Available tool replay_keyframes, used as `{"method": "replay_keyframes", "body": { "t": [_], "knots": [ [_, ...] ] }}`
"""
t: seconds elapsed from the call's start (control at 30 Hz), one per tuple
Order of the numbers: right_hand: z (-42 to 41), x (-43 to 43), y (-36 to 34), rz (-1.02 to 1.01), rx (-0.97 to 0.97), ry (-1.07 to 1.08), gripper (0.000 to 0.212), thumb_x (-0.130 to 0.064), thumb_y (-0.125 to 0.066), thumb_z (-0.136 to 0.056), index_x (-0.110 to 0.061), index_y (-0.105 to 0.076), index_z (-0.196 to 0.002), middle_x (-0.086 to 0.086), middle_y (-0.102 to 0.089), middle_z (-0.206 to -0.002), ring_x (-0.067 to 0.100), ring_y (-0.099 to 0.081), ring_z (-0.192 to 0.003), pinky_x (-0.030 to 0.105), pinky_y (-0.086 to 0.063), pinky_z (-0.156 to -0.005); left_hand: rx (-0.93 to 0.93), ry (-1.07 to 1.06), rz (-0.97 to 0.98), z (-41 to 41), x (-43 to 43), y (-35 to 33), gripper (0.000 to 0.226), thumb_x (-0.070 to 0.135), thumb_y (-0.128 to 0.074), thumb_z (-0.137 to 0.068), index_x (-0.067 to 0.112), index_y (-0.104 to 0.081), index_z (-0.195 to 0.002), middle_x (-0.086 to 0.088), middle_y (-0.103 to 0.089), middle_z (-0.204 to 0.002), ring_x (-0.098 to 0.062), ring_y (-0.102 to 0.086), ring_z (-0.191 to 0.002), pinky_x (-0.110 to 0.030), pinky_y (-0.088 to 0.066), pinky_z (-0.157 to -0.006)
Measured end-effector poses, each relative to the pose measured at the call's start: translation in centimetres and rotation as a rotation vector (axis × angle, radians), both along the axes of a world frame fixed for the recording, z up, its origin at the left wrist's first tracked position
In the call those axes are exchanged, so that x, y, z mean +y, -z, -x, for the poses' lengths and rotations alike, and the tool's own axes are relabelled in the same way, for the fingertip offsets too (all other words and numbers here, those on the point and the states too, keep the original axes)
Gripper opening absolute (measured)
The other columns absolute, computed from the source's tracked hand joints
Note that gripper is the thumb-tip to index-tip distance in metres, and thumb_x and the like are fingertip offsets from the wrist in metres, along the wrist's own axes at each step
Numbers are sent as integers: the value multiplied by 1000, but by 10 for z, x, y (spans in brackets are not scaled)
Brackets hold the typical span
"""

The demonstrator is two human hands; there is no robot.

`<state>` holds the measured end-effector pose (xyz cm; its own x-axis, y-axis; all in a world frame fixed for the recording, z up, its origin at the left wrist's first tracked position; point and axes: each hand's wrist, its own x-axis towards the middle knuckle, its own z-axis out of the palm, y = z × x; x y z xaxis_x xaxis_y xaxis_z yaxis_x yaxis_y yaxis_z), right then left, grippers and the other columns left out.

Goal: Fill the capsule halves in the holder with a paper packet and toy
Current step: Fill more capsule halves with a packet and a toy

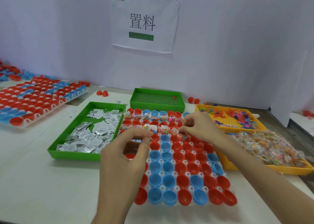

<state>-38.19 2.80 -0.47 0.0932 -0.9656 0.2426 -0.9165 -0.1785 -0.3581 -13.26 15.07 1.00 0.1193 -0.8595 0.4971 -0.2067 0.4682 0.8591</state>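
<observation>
Toy packet (182,135) poised over holder (187,173)
Pinched by right hand (198,127), just above red capsule half (189,139); left hand (125,155) fingertips together, load unclear

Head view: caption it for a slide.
Left hand and right hand fill capsule halves in the holder, between green tray of paper packets and yellow tray of toys.

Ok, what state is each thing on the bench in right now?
holder: far rows filled, near rows empty
paper packet tray: partly full
far green tray: nearly empty, one small red piece
toy tray: toys scattered inside
bead packet tray: heaped
left hand: fingers curled, contents unclear
right hand: pinches a bead packet over the holder
</observation>
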Motion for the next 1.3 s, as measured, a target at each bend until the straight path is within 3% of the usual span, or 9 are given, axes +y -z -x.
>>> {"method": "replay_keyframes", "body": {
  "t": [0.17,0.37,0.63,0.8,0.93,1.07,1.17,1.3],
  "knots": [
    [1,-2,-4,-48,52,-20,22,-33,-80,-83,-33,-65,-67,-16,-60,-64,-1,-55,-62,11,-32,-54,-2,-6,4,0,1,1,35,4,-70,-86,38,-72,-83,15,-73,-79,-10,-69,-69,-15,-52,-61],
    [-1,-2,-1,-23,94,-45,6,-27,-76,-87,-26,-77,-81,-20,-63,-70,-2,-59,-69,11,-38,-61,-22,-19,-1,-3,1,1,33,4,-70,-86,37,-72,-84,15,-71,-75,-9,-69,-69,-15,-51,-61],
    [-1,-1,3,6,41,-62,8,-18,-82,-80,-21,-75,-76,-17,-66,-66,-6,-62,-66,5,-44,-59,0,-19,-1,-1,0,1,37,3,-71,-85,40,-71,-83,16,-72,-78,-9,-69,-68,-13,-51,-61],
    [-5,2,-3,-71,151,-109,10,-20,-70,-92,-17,-80,-92,-10,-72,-80,0,-62,-68,8,-43,-59,-7,-15,-3,2,2,1,34,3,-70,-86,37,-72,-83,17,-72,-79,-8,-69,-68,-15,-52,-60],
    [-5,3,-3,-108,190,-125,16,-16,-65,-95,-13,-79,-100,-18,-56,-76,-6,-51,-65,2,-40,-60,-11,-14,-8,2,2,1,32,5,-70,-85,37,-72,-83,16,-72,-76,-9,-68,-67,-15,-51,-58],
    [-5,3,-3,-80,98,-81,10,-17,-72,-90,-18,-81,-94,-10,-73,-85,-2,-60,-72,8,-43,-66,-9,-17,-14,0,3,1,31,6,-70,-84,37,-72,-83,14,-72,-74,-9,-69,-67,-14,-51,-59],
    [0,7,-6,-45,-22,-61,4,-25,-77,-85,-29,-76,-85,-20,-67,-76,-6,-60,-72,9,-40,-65,-7,-14,-17,-1,2,1,33,6,-70,-85,38,-72,-83,14,-72,-74,-9,-69,-67,-14,-51,-59],
    [6,10,-20,46,-82,-42,14,-29,-70,-91,-37,-72,-79,-25,-65,-80,-10,-58,-77,8,-37,-62,-14,-17,-20,-2,0,0,34,4,-70,-85,38,-72,-82,15,-72,-76,-8,-69,-67,-17,-53,-59]
  ]
}}
